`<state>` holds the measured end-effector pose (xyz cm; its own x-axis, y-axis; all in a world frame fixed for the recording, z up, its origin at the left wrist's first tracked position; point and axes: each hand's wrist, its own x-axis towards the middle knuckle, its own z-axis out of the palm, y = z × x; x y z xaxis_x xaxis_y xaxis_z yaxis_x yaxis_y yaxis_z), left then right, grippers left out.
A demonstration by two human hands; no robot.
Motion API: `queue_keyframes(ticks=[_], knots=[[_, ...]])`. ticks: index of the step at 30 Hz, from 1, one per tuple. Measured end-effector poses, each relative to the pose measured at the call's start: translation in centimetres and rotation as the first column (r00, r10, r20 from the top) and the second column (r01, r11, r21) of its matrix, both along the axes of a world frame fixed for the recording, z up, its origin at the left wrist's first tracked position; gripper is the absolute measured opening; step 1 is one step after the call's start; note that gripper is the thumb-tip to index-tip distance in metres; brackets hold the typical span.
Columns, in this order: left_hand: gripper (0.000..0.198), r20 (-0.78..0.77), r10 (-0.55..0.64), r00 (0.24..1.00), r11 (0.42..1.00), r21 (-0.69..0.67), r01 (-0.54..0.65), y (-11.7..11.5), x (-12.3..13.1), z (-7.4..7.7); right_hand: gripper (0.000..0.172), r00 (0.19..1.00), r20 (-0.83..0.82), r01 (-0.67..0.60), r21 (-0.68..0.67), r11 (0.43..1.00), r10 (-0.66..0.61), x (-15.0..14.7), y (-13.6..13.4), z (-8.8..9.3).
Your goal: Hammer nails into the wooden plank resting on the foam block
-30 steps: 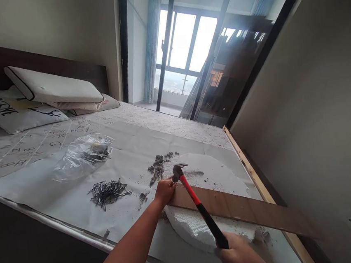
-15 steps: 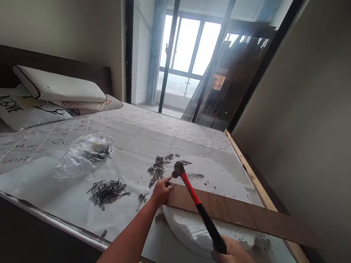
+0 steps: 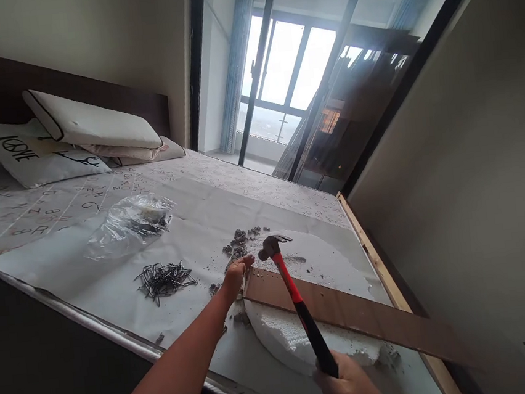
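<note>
My right hand (image 3: 352,383) is wrapped round the black lower grip of a claw hammer (image 3: 294,293) with a red and black handle. The hammer's dark head is raised, appearing over the left end of a brown wooden board (image 3: 347,303). Beside that end is my left hand (image 3: 237,276), its visible fingers stretched out; whether it touches the board I cannot tell. Small pale spots show on the board near this end. Under the board lies a white foam slab (image 3: 299,336), its near edge rough and broken.
Grey crumbly debris (image 3: 238,241) lies behind my left hand. A pile of nails (image 3: 166,280) and a clear plastic bag (image 3: 128,225) with dark contents rest on the pale sheet (image 3: 89,279) over the bed. Pillows (image 3: 97,123) are at the headboard. A wooden rail (image 3: 374,254) runs along the right.
My left hand has shifted left off the board's top to beside its end, uncovering that end, and its fingers have straightened. The hammer stays raised in my right hand, with its head turned slightly.
</note>
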<state>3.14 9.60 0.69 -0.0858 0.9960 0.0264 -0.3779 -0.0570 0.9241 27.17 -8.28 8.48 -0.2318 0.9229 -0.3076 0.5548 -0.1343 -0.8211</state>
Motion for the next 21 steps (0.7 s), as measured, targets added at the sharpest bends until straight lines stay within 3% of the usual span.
queue_keyframes(ticks=[3,8,11,14,16,18,21], knots=[[0.045,-0.052,-0.038,0.998,0.999,0.009,0.038,-0.1,-0.4,-0.3,0.018,0.997,0.062,0.043,0.058,0.997,-0.047,0.6,0.0,0.7],[0.049,-0.127,-0.060,0.990,0.998,0.004,0.061,-0.1,-0.6,0.0,0.020,0.993,0.111,0.033,0.023,0.999,-0.035,-0.1,0.2,-0.5],[0.046,-0.158,0.012,0.987,1.000,0.007,-0.011,0.0,-0.9,0.4,0.017,0.998,-0.004,0.065,0.009,0.998,-0.065,-0.1,-0.3,-1.0],[0.040,-0.314,0.152,0.937,0.987,-0.001,-0.161,-0.4,-2.4,0.5,0.015,0.962,-0.244,0.093,-0.119,0.989,-0.120,0.7,-1.1,-1.4],[0.034,-0.482,0.206,0.852,0.968,-0.028,-0.249,-0.9,-3.9,0.4,0.023,0.894,-0.416,0.085,-0.211,0.974,-0.168,1.5,-1.6,-2.2],[0.029,-0.668,0.179,0.722,0.953,-0.066,-0.297,-1.8,-5.5,0.4,0.037,0.796,-0.561,0.064,-0.298,0.952,-0.229,2.2,-2.0,-3.3],[0.021,-0.903,0.032,0.428,0.946,-0.111,-0.304,-3.5,-7.0,0.5,0.046,0.640,-0.699,-0.007,-0.421,0.907,-0.319,3.3,-2.3,-5.0]])
